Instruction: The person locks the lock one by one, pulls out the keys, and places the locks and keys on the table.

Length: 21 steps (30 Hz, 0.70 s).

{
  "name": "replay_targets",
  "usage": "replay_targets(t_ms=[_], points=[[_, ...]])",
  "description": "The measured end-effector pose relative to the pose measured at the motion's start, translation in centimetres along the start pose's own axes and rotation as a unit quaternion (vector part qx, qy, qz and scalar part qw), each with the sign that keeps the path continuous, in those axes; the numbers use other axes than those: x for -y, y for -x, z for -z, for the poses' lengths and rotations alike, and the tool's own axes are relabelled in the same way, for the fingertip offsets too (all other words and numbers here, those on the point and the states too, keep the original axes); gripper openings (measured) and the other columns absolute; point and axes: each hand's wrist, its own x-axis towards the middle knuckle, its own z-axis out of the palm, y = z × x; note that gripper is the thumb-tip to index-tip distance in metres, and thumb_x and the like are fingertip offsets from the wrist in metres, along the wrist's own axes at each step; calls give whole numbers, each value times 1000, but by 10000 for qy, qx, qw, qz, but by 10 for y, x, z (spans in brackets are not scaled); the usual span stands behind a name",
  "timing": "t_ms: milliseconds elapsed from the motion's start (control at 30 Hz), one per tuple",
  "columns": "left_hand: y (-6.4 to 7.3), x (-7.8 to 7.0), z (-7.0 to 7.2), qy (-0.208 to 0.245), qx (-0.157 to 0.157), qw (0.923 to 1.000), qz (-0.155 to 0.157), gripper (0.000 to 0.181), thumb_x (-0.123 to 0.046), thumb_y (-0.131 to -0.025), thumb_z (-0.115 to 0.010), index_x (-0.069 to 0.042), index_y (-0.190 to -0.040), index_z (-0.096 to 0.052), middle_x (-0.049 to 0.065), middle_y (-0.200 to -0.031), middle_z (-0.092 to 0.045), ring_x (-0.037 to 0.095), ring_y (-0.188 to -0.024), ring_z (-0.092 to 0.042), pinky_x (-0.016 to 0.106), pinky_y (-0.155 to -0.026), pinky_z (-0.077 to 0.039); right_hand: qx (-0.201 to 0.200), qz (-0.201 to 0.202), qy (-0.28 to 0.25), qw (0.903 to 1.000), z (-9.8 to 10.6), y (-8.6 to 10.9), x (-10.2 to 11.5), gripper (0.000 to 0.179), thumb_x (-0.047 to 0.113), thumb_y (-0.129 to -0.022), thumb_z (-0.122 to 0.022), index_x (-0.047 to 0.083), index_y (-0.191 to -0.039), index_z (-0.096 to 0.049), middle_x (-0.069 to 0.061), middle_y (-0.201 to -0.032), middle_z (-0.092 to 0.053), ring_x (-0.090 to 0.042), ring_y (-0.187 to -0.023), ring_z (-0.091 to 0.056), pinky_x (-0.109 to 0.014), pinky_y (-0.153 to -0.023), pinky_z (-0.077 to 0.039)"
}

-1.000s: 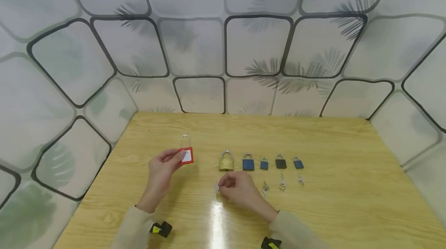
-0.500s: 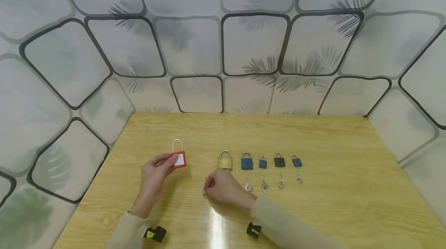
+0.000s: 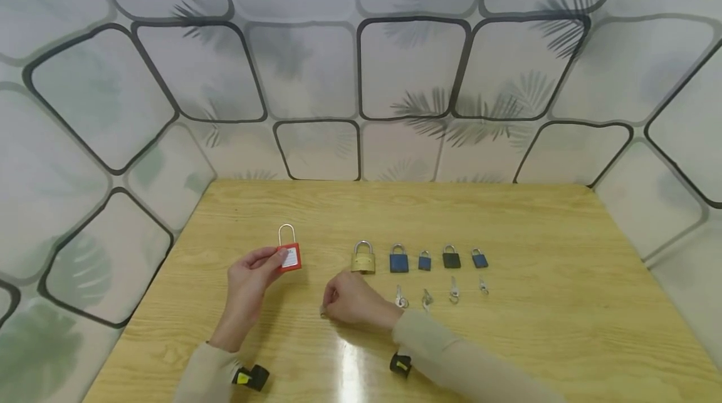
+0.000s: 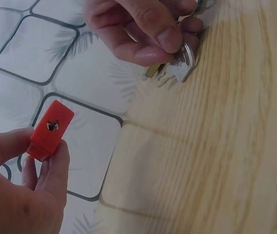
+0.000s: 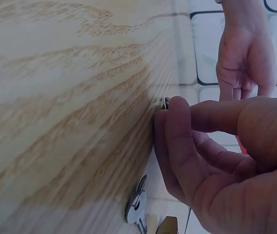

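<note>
My left hand (image 3: 248, 290) holds a red padlock (image 3: 290, 257) up off the table, thumb across its white label and shackle pointing up. Its keyhole end faces the camera in the left wrist view, where the red padlock body (image 4: 50, 129) sits between thumb and fingers. In front of the brass padlock (image 3: 363, 261), my right hand (image 3: 355, 299) pinches a small silver key (image 4: 185, 66) low over the table. Fingers cover much of that key; only a bit of metal (image 5: 166, 103) shows past the fingertips in the right wrist view.
Right of the brass padlock stands a row of smaller ones: a blue padlock (image 3: 398, 260), a small blue padlock (image 3: 425, 261), a black padlock (image 3: 451, 258) and another blue one (image 3: 479, 258). Several keys, such as one key set (image 3: 401, 298), lie before them. A patterned backdrop (image 3: 316, 71) encloses the table.
My right hand has slid left with the key, uncovering the key set before the larger blue padlock. My left hand moved slightly left and down with the red padlock, then held still.
</note>
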Motion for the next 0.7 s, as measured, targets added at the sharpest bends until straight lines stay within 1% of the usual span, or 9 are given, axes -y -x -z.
replay_targets(t_ms=[100,267,367,533,633,700], points=[[0,0,-1,3,23,10000,37,28,-10,-94,-74,6,-114,-62,-10,-87,-73,3,-86,-71,20,-81,-60,41,22,-90,9999,0,2,3,7,2,-82,-77,8,-78,-74,5,-69,-65,-4,-62,-53,-18,-57,-45],[0,0,-2,-34,67,9999,107,31,-11,-95,-74,7,-116,-60,-9,-88,-73,3,-87,-71,20,-82,-60,15,159,-130,9998,-1,2,2,6,1,-81,-75,7,-79,-75,3,-68,-67,-2,-58,-52,-16,-57,-43],[0,0,-3,-37,71,9999,116,30,-11,-95,-74,6,-115,-61,-9,-88,-73,3,-87,-71,21,-82,-60,-22,202,-90,9998,-2,1,1,8,-1,-81,-75,7,-77,-75,3,-66,-67,-1,-60,-53,-16,-61,-45],[0,3,-5,68,95,9998,130,22,-7,-94,-73,3,-110,-62,-10,-85,-72,4,-84,-70,22,-81,-61,-41,126,-83,9999,-2,2,0,13,-4,-79,-71,8,-77,-73,5,-62,-65,-2,-61,-54,-18,-61,-45],[-1,4,-6,53,126,9998,136,22,-5,-94,-73,2,-110,-61,-10,-84,-72,4,-83,-70,22,-81,-61,-50,-15,-102,9999,-1,4,-2,14,-4,-79,-70,10,-78,-73,6,-67,-65,-4,-64,-55,-19,-61,-46],[0,4,-7,-69,136,9998,147,27,-7,-94,-74,3,-114,-60,-10,-86,-72,3,-84,-69,21,-82,-61,-73,-110,-172,9998,1,7,-2,14,-3,-80,-70,11,-80,-73,6,-72,-65,-5,-66,-56,-20,-61,-47]])
